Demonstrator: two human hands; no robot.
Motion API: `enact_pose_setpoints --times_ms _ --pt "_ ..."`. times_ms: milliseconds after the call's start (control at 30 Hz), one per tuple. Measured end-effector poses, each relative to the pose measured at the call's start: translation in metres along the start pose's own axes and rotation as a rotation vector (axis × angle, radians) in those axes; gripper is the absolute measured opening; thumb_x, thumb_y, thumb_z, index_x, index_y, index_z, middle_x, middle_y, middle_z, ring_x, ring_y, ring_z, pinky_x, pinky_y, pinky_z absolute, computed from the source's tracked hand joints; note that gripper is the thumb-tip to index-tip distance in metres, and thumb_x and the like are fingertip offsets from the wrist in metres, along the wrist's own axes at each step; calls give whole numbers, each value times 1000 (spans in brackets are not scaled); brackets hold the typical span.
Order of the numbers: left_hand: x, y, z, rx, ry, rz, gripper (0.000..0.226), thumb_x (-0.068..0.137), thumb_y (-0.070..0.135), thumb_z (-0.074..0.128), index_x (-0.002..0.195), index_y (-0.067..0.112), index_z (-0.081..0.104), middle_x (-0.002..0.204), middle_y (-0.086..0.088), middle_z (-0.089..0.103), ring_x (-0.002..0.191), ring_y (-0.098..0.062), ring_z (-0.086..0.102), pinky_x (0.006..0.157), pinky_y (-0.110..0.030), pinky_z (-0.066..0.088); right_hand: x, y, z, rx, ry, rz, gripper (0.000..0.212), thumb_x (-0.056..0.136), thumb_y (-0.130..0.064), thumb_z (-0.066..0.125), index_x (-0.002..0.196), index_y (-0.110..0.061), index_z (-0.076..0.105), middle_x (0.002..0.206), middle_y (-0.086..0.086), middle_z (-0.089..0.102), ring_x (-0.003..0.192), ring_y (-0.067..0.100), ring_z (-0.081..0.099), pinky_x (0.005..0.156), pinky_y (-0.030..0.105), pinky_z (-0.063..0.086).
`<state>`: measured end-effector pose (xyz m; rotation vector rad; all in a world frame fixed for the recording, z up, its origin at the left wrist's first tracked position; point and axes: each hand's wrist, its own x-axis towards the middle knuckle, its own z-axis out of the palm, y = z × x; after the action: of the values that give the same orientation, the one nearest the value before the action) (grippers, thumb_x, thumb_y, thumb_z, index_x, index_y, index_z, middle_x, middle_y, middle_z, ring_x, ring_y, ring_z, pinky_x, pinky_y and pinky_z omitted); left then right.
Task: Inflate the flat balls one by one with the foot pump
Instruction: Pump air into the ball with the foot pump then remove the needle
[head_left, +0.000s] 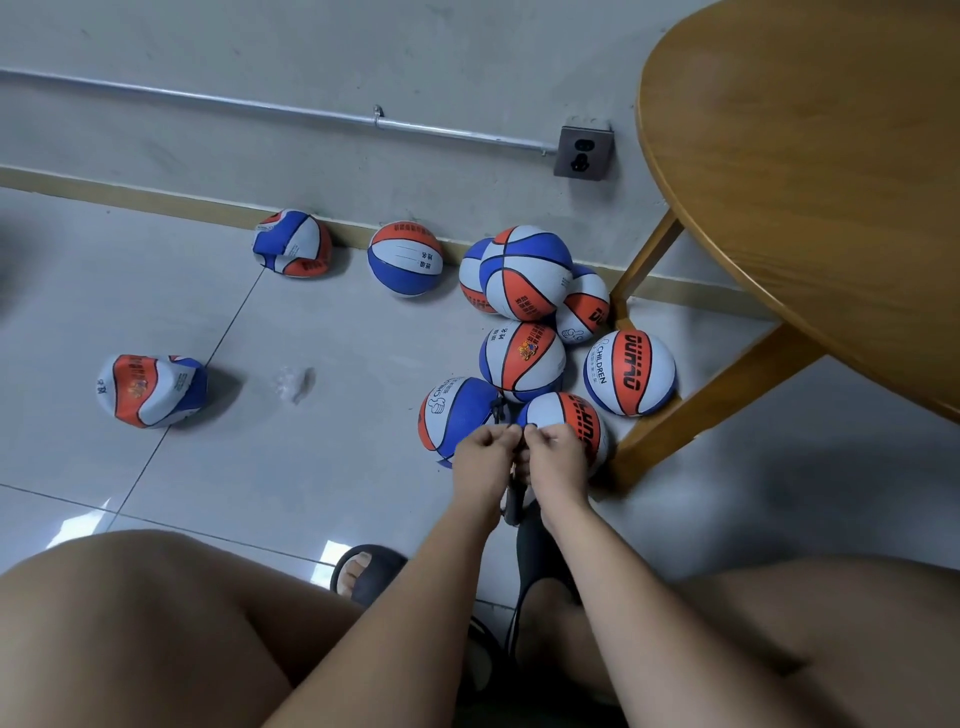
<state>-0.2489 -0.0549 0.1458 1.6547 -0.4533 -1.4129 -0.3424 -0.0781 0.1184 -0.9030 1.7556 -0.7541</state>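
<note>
Two flat, crumpled balls lie on the floor: one (151, 389) at the left, one (292, 243) by the skirting. Several round red, white and blue balls cluster near the table leg, among them a ball (455, 413) right in front of my hands and another (571, 418) beside it. My left hand (485, 454) and right hand (553, 452) are close together, fingers pinched on a thin dark pump hose (501, 410) that reaches the ball in front. The black pump (515, 506) shows partly below my hands, mostly hidden by my arms.
A round wooden table (810, 182) with slanted legs (711, 395) fills the right. Wall with a pipe and a socket box (583, 153) runs behind. My knees and two black sandalled feet (366, 571) fill the bottom. Grey tiled floor spreads left.
</note>
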Motion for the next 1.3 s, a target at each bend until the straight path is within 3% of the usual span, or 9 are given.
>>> enact_pose_setpoints --times_ms 167,267,367,533,800,933,1033,1133,1300 --pt "2 4 1 -52 -37 26 16 101 20 70 94 6 72 80 -7 71 66 -16 61 52 -22 50 -6 -8 -2 92 -6 -44 30 93 -39 62 83 -11 58 61 0 66 51 16 60 52 31 48" --pt "-1 -6 -1 10 -20 7 16 103 21 69 104 5 74 81 -7 71 54 -7 60 46 -19 46 -8 6 -2 90 -34 -16 40 85 -52 60 89 -12 61 69 4 70 57 22 65 55 34 51" --pt "3 -16 -5 58 -15 -22 15 103 19 70 106 5 73 80 -6 72 49 -4 59 44 -18 45 -11 17 -2 79 -62 25 32 89 -46 60 90 -14 59 70 4 68 57 22 62 55 35 48" --pt "10 -41 -12 135 -19 -56 13 103 21 70 106 9 74 90 -12 77 57 -4 65 51 -21 50 -21 27 -8 40 -84 117 16 106 -25 63 100 -11 60 72 7 68 52 18 58 47 31 48" --pt "9 -74 -19 365 -3 -113 9 100 26 72 99 16 73 87 -2 79 73 -14 70 64 -25 52 -20 62 -15 -76 -106 241 10 102 -29 70 102 -20 69 87 7 80 60 17 68 54 28 56" --pt "8 -79 -22 294 32 -171 9 98 24 75 94 16 76 85 -1 80 77 -19 70 74 -31 58 -19 73 -11 -120 -126 230 18 88 -44 75 94 -27 72 82 -4 80 79 22 77 78 47 68" --pt "8 -64 -18 202 69 -130 8 99 20 74 94 14 76 83 -2 78 69 -15 67 64 -27 54 -1 78 -3 -80 -123 153 31 78 -53 69 88 -24 68 77 -1 78 76 28 77 76 58 65" --pt "6 -32 -10 65 60 -50 12 99 21 72 92 11 76 76 2 74 65 -12 63 56 -25 50 -11 24 -5 -4 -65 68 31 79 -50 66 84 -20 63 72 7 75 68 33 73 69 56 62" --pt "6 2 -3 -37 43 42 19 97 23 72 96 4 74 79 -1 71 69 -14 59 62 -25 48 -16 -20 -9 124 -8 -19 21 96 -30 72 88 -12 64 70 3 74 60 18 68 65 44 61"
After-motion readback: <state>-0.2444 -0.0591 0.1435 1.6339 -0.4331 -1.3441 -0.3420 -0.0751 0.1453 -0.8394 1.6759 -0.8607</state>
